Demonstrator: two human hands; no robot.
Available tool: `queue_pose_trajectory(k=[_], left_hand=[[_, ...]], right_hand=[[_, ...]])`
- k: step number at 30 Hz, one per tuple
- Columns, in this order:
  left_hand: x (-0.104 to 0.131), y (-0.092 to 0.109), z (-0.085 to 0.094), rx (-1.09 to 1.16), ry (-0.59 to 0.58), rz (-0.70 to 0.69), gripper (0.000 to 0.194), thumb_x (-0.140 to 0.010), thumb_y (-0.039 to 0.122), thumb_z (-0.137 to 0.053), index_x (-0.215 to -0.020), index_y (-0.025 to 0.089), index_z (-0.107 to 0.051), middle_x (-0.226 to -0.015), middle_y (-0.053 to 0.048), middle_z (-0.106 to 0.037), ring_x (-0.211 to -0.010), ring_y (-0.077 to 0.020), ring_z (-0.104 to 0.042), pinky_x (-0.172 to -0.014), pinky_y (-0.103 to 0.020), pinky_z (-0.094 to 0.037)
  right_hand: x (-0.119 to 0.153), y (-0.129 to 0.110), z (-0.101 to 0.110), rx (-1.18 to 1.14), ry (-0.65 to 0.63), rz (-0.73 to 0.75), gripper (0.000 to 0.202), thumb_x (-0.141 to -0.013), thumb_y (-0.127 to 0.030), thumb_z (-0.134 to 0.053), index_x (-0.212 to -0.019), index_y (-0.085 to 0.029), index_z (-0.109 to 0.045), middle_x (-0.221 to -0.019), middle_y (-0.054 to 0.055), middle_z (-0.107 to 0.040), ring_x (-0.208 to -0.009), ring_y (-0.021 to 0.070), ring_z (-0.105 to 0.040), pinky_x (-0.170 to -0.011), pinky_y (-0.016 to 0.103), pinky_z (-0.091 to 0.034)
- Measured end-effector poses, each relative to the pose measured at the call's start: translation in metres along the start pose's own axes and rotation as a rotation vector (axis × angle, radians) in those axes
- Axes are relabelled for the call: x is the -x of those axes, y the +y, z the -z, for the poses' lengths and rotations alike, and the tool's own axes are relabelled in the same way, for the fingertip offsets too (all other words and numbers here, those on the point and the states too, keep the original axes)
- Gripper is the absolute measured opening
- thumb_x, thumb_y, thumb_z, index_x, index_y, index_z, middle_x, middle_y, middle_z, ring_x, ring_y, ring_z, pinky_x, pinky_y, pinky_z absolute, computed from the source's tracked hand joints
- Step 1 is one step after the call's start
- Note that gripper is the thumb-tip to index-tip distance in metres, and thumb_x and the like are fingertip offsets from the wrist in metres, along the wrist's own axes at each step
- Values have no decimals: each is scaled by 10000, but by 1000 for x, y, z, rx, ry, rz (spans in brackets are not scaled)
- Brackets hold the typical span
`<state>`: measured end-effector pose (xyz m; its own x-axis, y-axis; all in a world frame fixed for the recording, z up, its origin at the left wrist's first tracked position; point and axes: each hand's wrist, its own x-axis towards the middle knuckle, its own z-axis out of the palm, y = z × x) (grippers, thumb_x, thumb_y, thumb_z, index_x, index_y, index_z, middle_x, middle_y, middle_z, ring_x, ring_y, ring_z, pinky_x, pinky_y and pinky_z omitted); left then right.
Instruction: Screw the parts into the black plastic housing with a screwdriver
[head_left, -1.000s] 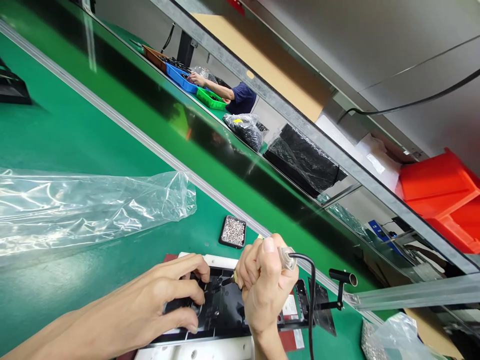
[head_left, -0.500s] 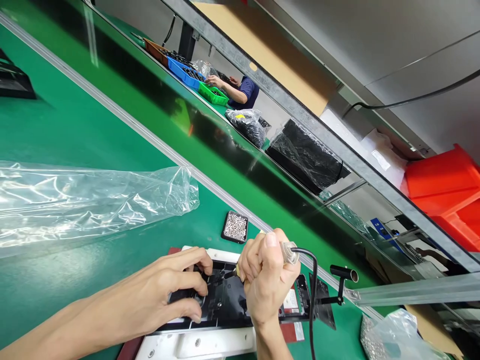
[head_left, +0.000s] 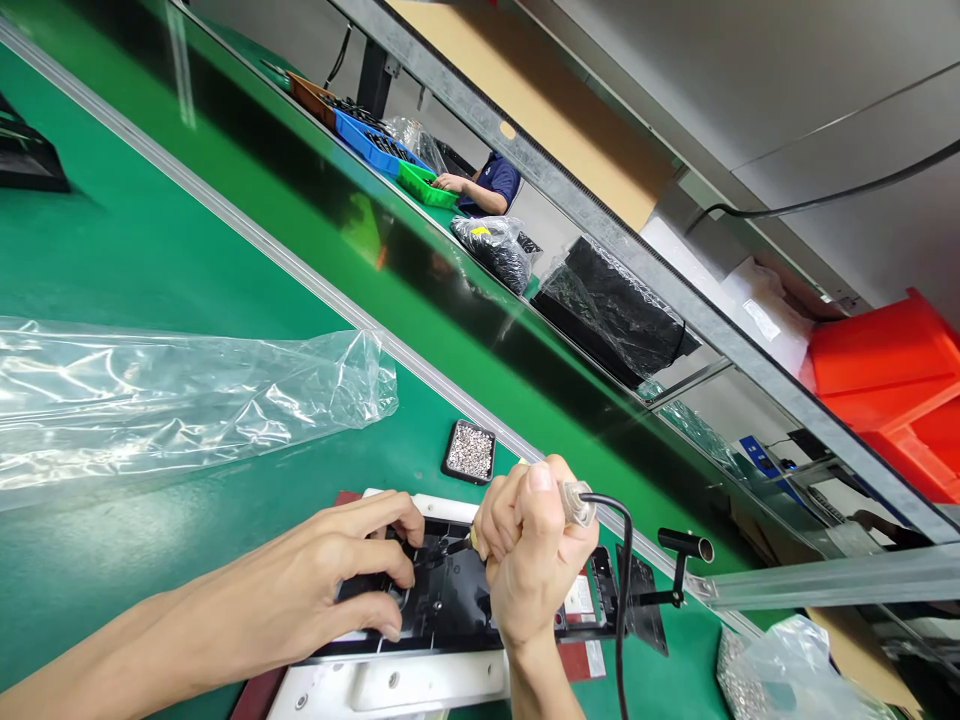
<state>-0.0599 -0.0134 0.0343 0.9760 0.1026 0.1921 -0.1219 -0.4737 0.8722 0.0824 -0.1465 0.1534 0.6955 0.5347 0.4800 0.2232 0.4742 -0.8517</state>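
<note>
- Head view: black panel [head_left: 459,600], six o'clock, on a white fixture [head_left: 427,684].
- Left hand [head_left: 322,575], seven o'clock: fingers spread, half-bent on the panel; any pinch, I cannot tell.
- Right hand [head_left: 536,550], five o'clock: closed round a corded tool [head_left: 579,503].
- Black tray [head_left: 469,477] of metal bits, six o'clock, beyond the panel.

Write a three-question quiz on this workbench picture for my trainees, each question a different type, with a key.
1. Multiple choice: which hand grips the corded tool?
A) left
B) right
C) neither

2. True or false: fingers of the left hand touch the black panel.

3. Fill in the blank: the small black tray is filled with small, ____ pieces.

Key:
1. B, the right hand
2. True
3. silvery
</note>
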Motion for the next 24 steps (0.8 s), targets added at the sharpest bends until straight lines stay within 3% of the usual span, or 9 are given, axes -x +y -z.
queue_pose_trajectory(k=[14, 20, 24], left_hand=[[-1, 0, -1, 28, 13, 5, 169, -1103, 190, -885, -1037, 340, -929, -1359, -6, -789, -1252, -229, -799, -1082, -272, -588], [-1, -5, -3, 29, 37, -69, 153, -1108, 198, -885, -1052, 330, -938, -1339, -27, -794, -1215, -246, -802, -1055, -292, -602], [-1, -2, -2, 40, 25, -21, 177, -1108, 183, -893, -1037, 342, -926, -1349, 2, -779, -1238, -219, -789, -1083, -270, -568]], right_hand=[[0, 1, 0, 11, -1, 8, 616, -1190, -320, -806, -758, -284, -369, -576, -123, -298, -442, 71, -247, -386, 152, -310], [3, 3, 3, 24, -4, 22, 574, -1257, -307, -692, -779, -283, -375, -595, -114, -302, -452, 78, -257, -395, 153, -319], [4, 3, 4, 32, -6, 25, 574, -1257, -302, -696, -779, -285, -379, -596, -115, -305, -453, 80, -261, -392, 158, -316]])
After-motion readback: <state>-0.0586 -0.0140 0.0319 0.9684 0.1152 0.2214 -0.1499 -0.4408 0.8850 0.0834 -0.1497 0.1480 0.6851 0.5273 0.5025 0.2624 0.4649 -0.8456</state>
